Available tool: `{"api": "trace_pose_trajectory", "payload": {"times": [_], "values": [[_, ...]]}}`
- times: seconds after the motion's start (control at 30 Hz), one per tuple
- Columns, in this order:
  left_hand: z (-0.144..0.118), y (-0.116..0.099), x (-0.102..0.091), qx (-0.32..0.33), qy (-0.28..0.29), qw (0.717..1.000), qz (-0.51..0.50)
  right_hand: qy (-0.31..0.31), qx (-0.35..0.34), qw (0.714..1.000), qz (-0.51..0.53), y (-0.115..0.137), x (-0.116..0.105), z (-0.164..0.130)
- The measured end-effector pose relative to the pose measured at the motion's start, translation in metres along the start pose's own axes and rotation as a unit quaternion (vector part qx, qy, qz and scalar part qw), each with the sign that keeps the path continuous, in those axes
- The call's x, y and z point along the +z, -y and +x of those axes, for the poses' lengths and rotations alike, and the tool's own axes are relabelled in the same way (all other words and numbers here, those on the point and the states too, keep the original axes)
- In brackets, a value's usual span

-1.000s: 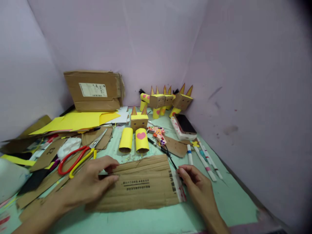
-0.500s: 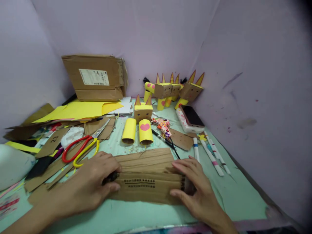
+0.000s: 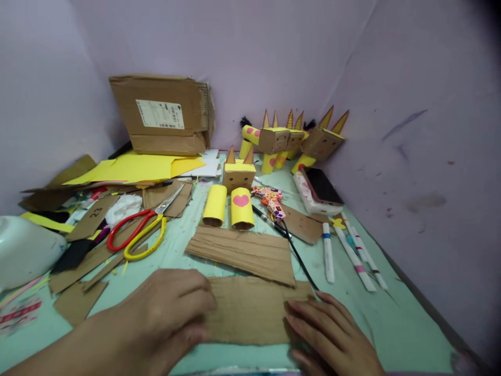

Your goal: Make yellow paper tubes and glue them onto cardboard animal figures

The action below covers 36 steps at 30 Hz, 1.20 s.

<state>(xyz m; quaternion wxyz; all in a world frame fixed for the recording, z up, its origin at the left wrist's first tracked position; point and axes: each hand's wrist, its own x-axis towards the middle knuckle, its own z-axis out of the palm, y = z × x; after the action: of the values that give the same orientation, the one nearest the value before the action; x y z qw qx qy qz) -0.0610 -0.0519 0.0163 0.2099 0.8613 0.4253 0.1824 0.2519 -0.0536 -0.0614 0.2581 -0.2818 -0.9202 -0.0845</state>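
cluttered green tabletop [image 3: 395, 324], lilac walls [image 3: 274, 52], prob. corner

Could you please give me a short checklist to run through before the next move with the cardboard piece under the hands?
1. Both hands on the piece: ok. The left hand and right hand press flat on the near cardboard piece.
2. Piece lying flat on the table: ok, as far as it shows.
3. Torn-off strip lies apart: not ok; its near right corner overlaps the near piece.
4. Scissors within easy reach: ok, they lie on the scraps ahead of the left hand.
5. Black cable out of the way: not ok; it runs to the piece's far right corner.
6. Anything held under the palms: cannot tell.
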Motion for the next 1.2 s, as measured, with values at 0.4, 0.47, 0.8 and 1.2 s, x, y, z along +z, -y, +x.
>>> {"api": "trace_pose_trajectory", "payload": {"times": [0.4, 0.47, 0.8, 1.2], "values": [[0.041, 0.036, 0.031, 0.032, -0.083, 0.982, 0.165, -0.026, 0.177, 0.983, 0.028, 0.004, 0.008, 0.048], [0.042, 0.041, 0.032, 0.022, -0.083, 0.981, 0.173, -0.017, 0.187, 0.981, 0.053, 0.002, 0.015, 0.052], [0.038, 0.033, 0.032, 0.050, -0.057, 0.958, 0.276, 0.002, 0.194, 0.981, 0.031, 0.008, 0.015, 0.041], [0.015, 0.013, 0.017, 0.015, 0.165, 0.975, 0.145, 0.152, -0.031, 0.986, -0.058, 0.001, -0.001, 0.029]]}}
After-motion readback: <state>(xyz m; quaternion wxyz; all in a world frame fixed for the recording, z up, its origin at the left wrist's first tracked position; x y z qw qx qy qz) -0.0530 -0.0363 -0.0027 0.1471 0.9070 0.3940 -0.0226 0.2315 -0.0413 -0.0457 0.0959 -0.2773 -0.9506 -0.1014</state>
